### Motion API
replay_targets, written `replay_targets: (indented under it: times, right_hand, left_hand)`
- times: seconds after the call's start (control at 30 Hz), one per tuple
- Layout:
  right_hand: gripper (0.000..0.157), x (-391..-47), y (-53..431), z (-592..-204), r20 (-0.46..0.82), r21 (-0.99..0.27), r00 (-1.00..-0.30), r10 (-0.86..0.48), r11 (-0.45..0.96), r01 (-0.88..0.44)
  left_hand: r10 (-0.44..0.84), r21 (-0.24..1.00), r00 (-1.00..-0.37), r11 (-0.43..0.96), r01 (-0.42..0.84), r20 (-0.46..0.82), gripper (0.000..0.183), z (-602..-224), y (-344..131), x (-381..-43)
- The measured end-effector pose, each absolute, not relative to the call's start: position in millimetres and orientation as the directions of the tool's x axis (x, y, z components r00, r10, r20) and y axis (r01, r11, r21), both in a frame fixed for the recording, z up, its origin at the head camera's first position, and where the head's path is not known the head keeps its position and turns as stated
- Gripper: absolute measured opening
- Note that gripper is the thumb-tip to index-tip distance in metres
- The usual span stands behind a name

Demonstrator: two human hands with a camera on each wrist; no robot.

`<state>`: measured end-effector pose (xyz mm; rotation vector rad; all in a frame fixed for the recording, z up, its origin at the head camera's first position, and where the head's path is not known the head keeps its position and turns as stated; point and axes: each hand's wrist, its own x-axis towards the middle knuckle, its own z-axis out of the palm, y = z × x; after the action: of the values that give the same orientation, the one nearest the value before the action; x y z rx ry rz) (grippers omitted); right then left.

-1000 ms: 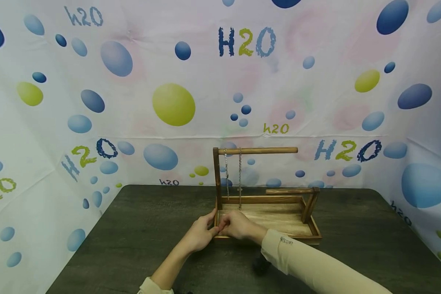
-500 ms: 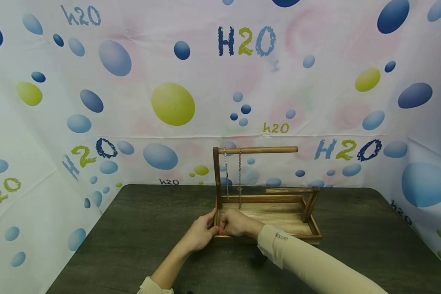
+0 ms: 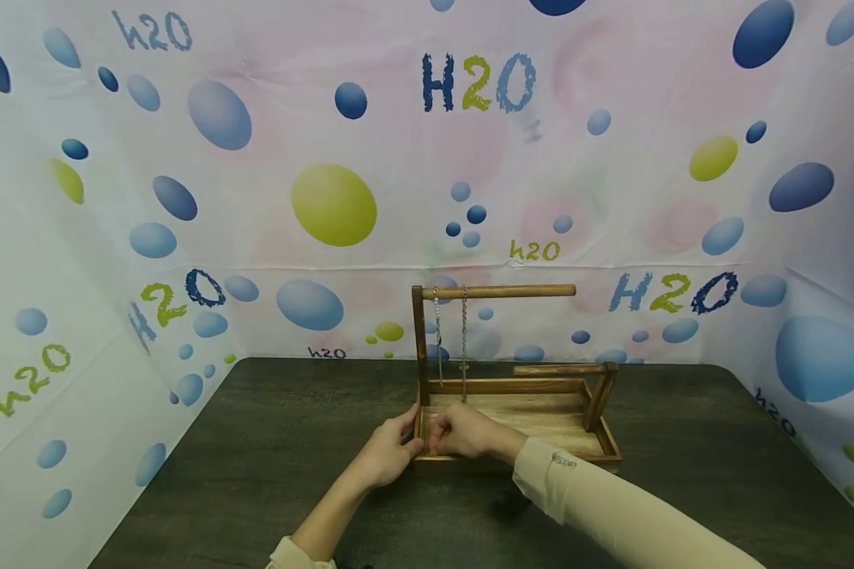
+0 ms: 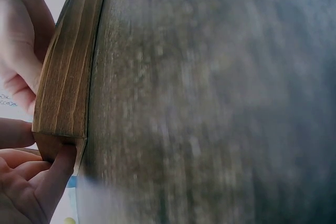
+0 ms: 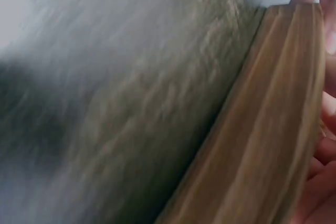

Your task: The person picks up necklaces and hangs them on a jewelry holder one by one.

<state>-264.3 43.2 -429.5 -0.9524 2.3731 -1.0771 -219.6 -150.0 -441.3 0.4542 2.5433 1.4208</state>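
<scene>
A wooden jewelry stand with a shallow tray (image 3: 534,419) sits on the dark table. My left hand (image 3: 387,452) grips the tray's front left corner; the left wrist view shows its fingers (image 4: 58,177) around the end of the wooden wall (image 4: 65,72). Over the front wall (image 5: 262,119) reaches my right hand (image 3: 465,431), fingers bent and fingertips down inside that same corner. I cannot tell what, if anything, the right fingertips pinch. Two thin chains, a left one (image 3: 438,324) and a longer right one (image 3: 464,332), hang from the upper bar (image 3: 527,291).
A lower wooden bar (image 3: 562,370) juts leftward from the short post (image 3: 601,399) at the tray's right end. Dark tabletop (image 3: 292,419) spreads around the stand. Behind it hangs a white sheet (image 3: 413,150) printed with blue and green dots.
My right hand has shifted slightly to the right inside the tray's corner within the last half second. The left hand, the stand and the chains keep their places.
</scene>
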Motion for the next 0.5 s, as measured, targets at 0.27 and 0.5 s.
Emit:
replay_targets:
  times: [0.27,0.5]
  right_hand:
    - [0.009,-268.1,60.8,-419.8,-0.114,-0.791,-0.695,-0.71,0.488,-0.369]
    - [0.014,-268.5,63.9,-419.8,-0.138,-0.793,-0.694,-0.706,0.499,-0.35]
  left_hand:
    - [0.335,0.848,-0.941,0.511,0.137,-0.05,0.064,-439.2,-149.7,-222.8]
    - [0.342,0.861,-0.939,0.491,0.135,-0.048,0.064,-435.7,-149.0,-223.0]
